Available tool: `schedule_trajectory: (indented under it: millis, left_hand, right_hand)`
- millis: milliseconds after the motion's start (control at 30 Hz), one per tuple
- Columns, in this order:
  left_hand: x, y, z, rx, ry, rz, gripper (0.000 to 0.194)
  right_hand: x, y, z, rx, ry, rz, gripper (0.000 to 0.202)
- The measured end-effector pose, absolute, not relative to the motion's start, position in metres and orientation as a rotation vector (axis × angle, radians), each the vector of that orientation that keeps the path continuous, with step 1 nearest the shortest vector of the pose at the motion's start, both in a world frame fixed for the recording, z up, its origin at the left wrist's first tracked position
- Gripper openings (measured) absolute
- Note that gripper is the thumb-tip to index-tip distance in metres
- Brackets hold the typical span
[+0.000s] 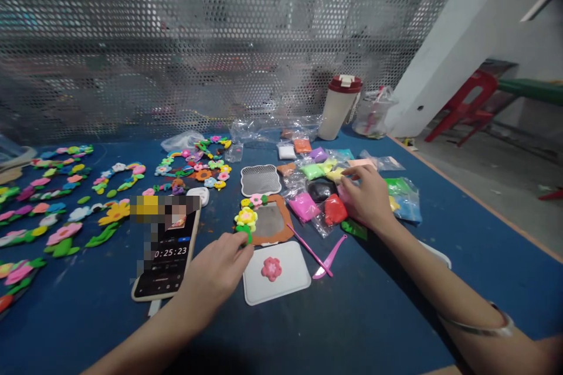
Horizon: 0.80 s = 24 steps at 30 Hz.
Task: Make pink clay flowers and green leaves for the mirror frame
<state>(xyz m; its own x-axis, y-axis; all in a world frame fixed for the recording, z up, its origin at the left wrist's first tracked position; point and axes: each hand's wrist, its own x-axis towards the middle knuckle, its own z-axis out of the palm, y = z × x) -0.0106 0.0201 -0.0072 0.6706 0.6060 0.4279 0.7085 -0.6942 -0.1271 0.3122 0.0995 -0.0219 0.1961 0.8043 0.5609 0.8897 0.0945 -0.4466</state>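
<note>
My left hand [226,261] rests with bent fingers at the lower left corner of a brown clay frame [284,220], its fingertips by a green clay piece [243,234]. Yellow and pink clay flowers sit on that frame's left side. Over the bags of coloured clay, my right hand [365,193] has its fingers curled by a yellow bag [335,175] and a pink one; what it may hold is hidden. A pink clay flower [271,269] lies on a white board [277,290] in front of the frame. Beside it are a pink stick [311,251] and a pink knife [331,259].
A phone [165,258] lies left of my left hand. Many flower-decorated clay pieces [118,179] cover the table's left side. A tumbler [338,108] and a plastic bag [376,114] stand at the back, before a perforated metal screen [197,41]. A wavy-edged mirror [261,180] lies behind the frame.
</note>
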Motion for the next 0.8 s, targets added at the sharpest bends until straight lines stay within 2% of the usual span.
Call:
schedule_trajectory:
  millis: [167,333,533,667,800]
  left_hand:
    - [-0.014,0.013,-0.007,-2.791,-1.244,-0.621,0.025]
    - [-0.012,0.017,-0.012,-3.013,-1.339,-0.528,0.021]
    - [-0.009,0.019,-0.013,-3.045,-1.504,-0.403,0.018]
    - [-0.008,0.018,-0.014,-3.037,-1.629,-0.433,0.008]
    - [-0.009,0.019,-0.015,-3.027,-1.686,-0.468,0.013]
  right_hand:
    - [0.317,0.099,-0.021,-1.734,-1.581,-0.124,0.014]
    - [0.316,0.097,-0.019,-1.753,-1.570,-0.124,0.015]
    - [0.334,0.092,-0.007,-1.837,-1.500,-0.216,0.017]
    - [0.356,0.090,-0.003,-1.943,-1.480,-0.308,0.016]
    - [0.371,0.089,-0.003,-2.103,-1.537,-0.318,0.015]
